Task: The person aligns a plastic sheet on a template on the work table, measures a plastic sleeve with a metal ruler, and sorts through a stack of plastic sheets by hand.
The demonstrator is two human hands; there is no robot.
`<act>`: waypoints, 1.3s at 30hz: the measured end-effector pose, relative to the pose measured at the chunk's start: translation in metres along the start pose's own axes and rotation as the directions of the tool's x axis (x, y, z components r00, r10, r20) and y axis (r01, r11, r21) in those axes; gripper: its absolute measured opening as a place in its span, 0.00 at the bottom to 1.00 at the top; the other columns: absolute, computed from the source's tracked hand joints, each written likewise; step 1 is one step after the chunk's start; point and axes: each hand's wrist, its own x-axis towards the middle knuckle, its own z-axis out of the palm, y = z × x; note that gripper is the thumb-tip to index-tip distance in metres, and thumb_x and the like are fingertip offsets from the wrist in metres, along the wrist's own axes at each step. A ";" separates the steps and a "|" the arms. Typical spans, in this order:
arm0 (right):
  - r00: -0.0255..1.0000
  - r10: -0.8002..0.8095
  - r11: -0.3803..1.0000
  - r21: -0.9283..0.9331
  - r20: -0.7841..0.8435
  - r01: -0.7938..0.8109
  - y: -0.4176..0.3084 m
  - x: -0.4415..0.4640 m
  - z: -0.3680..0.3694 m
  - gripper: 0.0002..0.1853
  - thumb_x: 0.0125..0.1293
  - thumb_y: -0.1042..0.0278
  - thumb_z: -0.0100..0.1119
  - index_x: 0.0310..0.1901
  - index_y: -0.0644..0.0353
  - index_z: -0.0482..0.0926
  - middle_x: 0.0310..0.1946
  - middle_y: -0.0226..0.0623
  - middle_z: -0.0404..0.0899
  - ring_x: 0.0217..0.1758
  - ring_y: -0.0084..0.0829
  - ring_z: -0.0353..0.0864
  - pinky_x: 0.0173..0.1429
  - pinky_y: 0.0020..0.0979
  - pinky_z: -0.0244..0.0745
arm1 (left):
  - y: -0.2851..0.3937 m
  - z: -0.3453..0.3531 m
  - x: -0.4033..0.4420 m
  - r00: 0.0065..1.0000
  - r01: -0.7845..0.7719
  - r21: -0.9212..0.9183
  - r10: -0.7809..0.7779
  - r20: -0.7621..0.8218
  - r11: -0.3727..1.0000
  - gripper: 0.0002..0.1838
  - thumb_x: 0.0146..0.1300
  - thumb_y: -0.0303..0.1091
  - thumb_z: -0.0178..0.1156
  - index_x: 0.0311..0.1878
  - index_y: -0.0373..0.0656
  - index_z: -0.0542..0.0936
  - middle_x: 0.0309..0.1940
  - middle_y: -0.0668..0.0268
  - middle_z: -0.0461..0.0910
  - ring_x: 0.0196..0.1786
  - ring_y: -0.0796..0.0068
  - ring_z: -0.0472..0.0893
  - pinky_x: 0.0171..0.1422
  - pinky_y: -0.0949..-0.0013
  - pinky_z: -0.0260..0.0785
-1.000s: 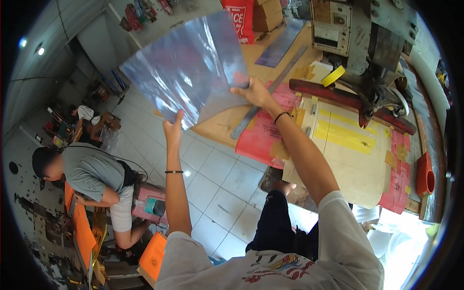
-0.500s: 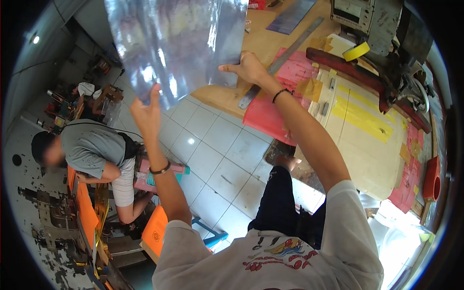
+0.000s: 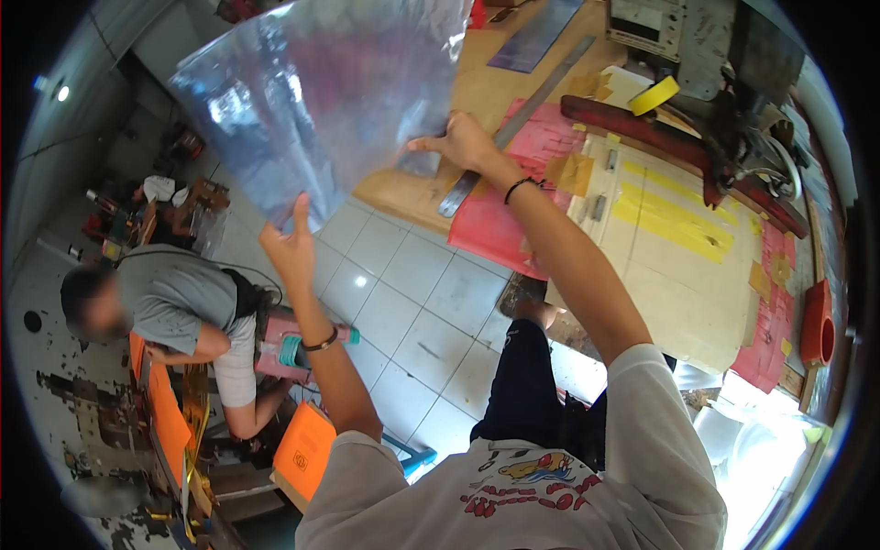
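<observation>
A large, shiny, see-through plastic sheet (image 3: pixel 321 92) is held up in the air at the upper left, its top edge cut off by the frame. My left hand (image 3: pixel 291 252) pinches its lower left corner, thumb on the near face. My right hand (image 3: pixel 458 145) grips the lower right edge of the same sheet, thumb pointing left. Below and beside the right hand lie a long steel ruler (image 3: pixel 527 115) and the wooden table (image 3: pixel 390 192). A second clear strip (image 3: pixel 536 37) rests on the table farther back.
At the right stands a machine (image 3: pixel 642 37) with a yellow tape roll (image 3: pixel 654 95) on its dark red bar, above a cream board (image 3: pixel 660 275) on red sheeting (image 3: pixel 495 229). A co-worker (image 3: pixel 183 302) sits at the left by orange sheets (image 3: pixel 305 449). A red holder (image 3: pixel 817 323) is at the far right.
Compared with half a second ago, the sheet is tilted and spread farther left, and its lower edge has dropped a little. Both hands have kept their grip, and the left one is slightly lower.
</observation>
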 end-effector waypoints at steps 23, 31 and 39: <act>0.724 -0.401 0.905 -0.364 -0.561 0.220 -0.247 -0.194 -0.173 0.27 0.64 0.74 0.57 0.65 0.65 0.67 0.45 0.49 0.80 0.48 0.45 0.79 0.56 0.40 0.71 | 0.239 0.083 -0.071 0.988 0.119 -0.686 -0.155 0.008 0.718 0.17 0.71 0.38 0.60 0.41 0.27 0.82 0.35 0.67 0.82 0.36 0.82 0.75 0.43 0.72 0.67; 0.716 -0.439 0.695 -0.710 -0.543 -0.112 -0.218 -0.247 -0.162 0.51 0.62 0.59 0.65 0.73 0.72 0.40 0.63 0.63 0.55 0.67 0.58 0.55 0.72 0.52 0.51 | 0.319 0.147 -0.136 0.989 0.001 -0.842 0.123 0.080 0.539 0.12 0.70 0.31 0.56 0.43 0.28 0.76 0.35 0.57 0.81 0.38 0.68 0.80 0.45 0.67 0.71; 0.921 -0.205 0.705 -0.703 -0.331 -0.096 -0.222 -0.310 -0.182 0.75 0.42 0.18 0.65 0.74 0.72 0.39 0.64 0.63 0.54 0.70 0.60 0.56 0.72 0.53 0.56 | 0.303 0.140 -0.158 0.916 -0.095 -0.827 0.373 0.145 0.555 0.09 0.66 0.29 0.55 0.40 0.30 0.75 0.29 0.57 0.79 0.31 0.64 0.79 0.40 0.64 0.71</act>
